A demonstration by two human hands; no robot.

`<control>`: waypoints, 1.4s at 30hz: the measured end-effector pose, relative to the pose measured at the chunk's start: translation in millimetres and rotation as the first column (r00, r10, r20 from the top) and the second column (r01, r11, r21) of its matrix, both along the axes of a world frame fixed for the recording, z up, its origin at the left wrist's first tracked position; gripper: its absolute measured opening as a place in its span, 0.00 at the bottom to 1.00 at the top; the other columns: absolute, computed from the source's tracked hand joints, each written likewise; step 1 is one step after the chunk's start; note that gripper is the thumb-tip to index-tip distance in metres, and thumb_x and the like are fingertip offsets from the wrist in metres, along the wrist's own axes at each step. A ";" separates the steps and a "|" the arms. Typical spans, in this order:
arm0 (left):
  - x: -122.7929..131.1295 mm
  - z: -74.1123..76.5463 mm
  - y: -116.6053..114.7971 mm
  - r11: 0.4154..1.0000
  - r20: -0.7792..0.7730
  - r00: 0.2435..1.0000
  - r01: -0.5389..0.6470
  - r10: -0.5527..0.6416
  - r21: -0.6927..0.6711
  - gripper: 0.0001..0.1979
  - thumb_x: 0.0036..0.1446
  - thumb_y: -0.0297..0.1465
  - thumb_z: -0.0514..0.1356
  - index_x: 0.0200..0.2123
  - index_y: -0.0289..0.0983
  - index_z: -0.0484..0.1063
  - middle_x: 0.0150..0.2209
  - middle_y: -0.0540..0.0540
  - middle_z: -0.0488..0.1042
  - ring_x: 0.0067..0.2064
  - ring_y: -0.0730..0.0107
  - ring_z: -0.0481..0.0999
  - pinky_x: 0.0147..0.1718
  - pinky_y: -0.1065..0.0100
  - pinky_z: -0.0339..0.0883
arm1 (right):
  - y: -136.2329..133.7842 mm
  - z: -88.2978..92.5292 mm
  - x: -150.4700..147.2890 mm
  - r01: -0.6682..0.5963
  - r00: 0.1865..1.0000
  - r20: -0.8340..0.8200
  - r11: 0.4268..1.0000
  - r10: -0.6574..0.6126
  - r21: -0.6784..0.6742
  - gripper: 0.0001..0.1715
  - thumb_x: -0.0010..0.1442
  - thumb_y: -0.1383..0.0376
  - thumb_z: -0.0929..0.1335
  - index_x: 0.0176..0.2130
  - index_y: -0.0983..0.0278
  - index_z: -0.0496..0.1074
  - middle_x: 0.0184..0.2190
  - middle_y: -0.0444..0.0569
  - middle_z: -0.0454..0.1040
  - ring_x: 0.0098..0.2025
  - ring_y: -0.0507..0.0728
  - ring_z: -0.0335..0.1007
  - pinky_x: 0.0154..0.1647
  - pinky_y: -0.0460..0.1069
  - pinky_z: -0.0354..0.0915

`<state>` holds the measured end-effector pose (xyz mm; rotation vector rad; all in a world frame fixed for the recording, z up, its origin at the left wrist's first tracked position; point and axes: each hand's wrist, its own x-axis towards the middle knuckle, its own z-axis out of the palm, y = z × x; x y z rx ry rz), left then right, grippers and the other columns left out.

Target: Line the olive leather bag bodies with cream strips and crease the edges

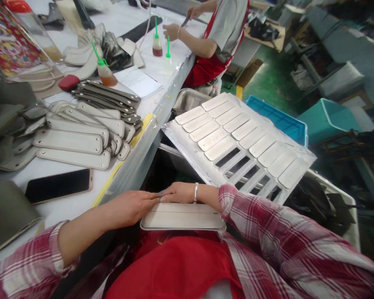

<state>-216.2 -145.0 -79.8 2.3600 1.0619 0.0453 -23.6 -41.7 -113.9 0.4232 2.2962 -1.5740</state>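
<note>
On my lap, over a red apron (171, 265), lies a flat whitish panel (183, 220) with rounded corners and a dark line along its length. My left hand (137, 206) bends over its left end, fingers closed together against the far edge. My right hand (177, 193), with a silver bangle at the wrist, meets it there with its fingertips closed at the same spot. The thumbs and the exact grip are hard to see. Ahead to the right, whitish strips (212, 139) lie in rows on a tilted white board (187, 147) with dark slots at its near side.
Stacked strips with metal studs (68, 141), darker strips (106, 94), a phone (60, 185) and a green-tipped bottle (107, 77) lie on the table at left. A co-worker (224, 29) handles something dark farther along. Blue crates (277, 120) stand beyond the board.
</note>
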 end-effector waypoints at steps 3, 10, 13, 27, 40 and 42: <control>5.3 4.9 -6.5 0.997 -0.096 0.995 0.009 -0.001 0.080 0.20 0.59 0.24 0.47 0.54 0.36 0.63 0.54 0.41 0.67 0.52 0.66 0.68 0.51 0.66 0.63 | -0.6 -2.6 -6.9 -0.022 1.000 -0.017 1.000 0.022 0.008 0.25 0.61 0.55 0.59 0.45 0.69 0.73 0.39 0.49 0.75 0.40 0.54 0.69 0.39 0.43 0.60; 24.3 3.2 -15.2 0.981 -0.252 0.967 0.012 0.037 0.193 0.22 0.55 0.21 0.50 0.53 0.35 0.64 0.55 0.40 0.65 0.54 0.63 0.66 0.53 0.62 0.61 | 9.2 3.4 51.6 -0.009 0.999 -0.040 0.998 0.011 0.066 0.22 0.61 0.59 0.59 0.49 0.66 0.71 0.42 0.48 0.75 0.41 0.54 0.69 0.40 0.43 0.60; 32.0 4.4 -15.8 0.969 -0.262 0.962 -0.008 0.074 0.245 0.20 0.56 0.23 0.49 0.51 0.36 0.67 0.54 0.42 0.67 0.54 0.61 0.66 0.53 0.59 0.59 | 15.0 6.7 89.7 0.037 0.999 -0.004 0.997 -0.037 0.062 0.22 0.61 0.58 0.59 0.48 0.64 0.72 0.40 0.46 0.76 0.40 0.54 0.70 0.40 0.43 0.61; 167.3 -6.6 -55.4 0.929 0.153 0.960 -0.269 0.236 0.253 0.12 0.56 0.30 0.55 0.44 0.36 0.64 0.45 0.43 0.72 0.47 0.63 0.69 0.46 0.61 0.63 | -126.9 14.2 207.7 0.778 0.625 -0.603 0.456 -0.495 0.432 0.16 0.55 0.62 0.66 0.45 0.63 0.68 0.52 0.55 0.65 0.56 0.59 0.58 0.55 0.58 0.58; 180.7 -13.7 -59.4 0.882 0.096 0.951 -0.310 0.295 0.355 0.08 0.58 0.27 0.52 0.38 0.39 0.70 0.44 0.47 0.73 0.46 0.65 0.68 0.44 0.62 0.59 | -142.8 -15.9 192.4 0.884 0.467 -0.732 0.255 -0.496 0.392 0.07 0.57 0.68 0.64 0.32 0.62 0.72 0.46 0.52 0.70 0.55 0.58 0.59 0.55 0.57 0.58; 181.9 -12.0 -58.0 0.883 0.103 0.949 -0.315 0.299 0.348 0.07 0.58 0.27 0.53 0.36 0.39 0.70 0.43 0.47 0.73 0.46 0.65 0.68 0.43 0.62 0.59 | -143.4 -15.3 188.4 0.887 0.460 -0.728 0.223 -0.508 0.405 0.07 0.57 0.68 0.64 0.31 0.62 0.72 0.46 0.52 0.70 0.55 0.58 0.59 0.56 0.58 0.57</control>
